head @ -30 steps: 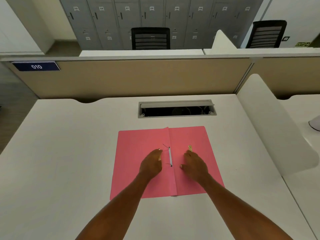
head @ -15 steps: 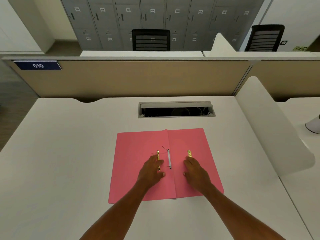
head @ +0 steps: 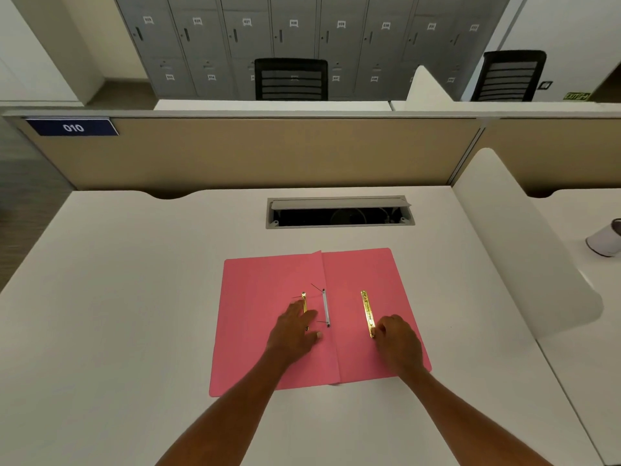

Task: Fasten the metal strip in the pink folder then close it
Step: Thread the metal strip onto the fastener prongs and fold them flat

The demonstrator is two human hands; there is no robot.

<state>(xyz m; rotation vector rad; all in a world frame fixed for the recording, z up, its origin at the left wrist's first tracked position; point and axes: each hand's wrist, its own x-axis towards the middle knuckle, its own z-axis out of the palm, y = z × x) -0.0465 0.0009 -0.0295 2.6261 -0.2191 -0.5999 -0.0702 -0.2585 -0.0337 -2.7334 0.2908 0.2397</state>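
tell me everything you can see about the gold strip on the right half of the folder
The gold metal strip is a narrow, shiny, flat bar with faint embossing along it, too small to read. It lies loose and flat on the right half of the open pink folder, running roughly parallel to the centre fold and apart from the white fastener there. Its far end is free; the right hand touches its near end with its fingertips.

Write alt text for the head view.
A pink folder lies open on a white desk; the left hand rests by one gold strip, the right hand touches the other strip's near end.
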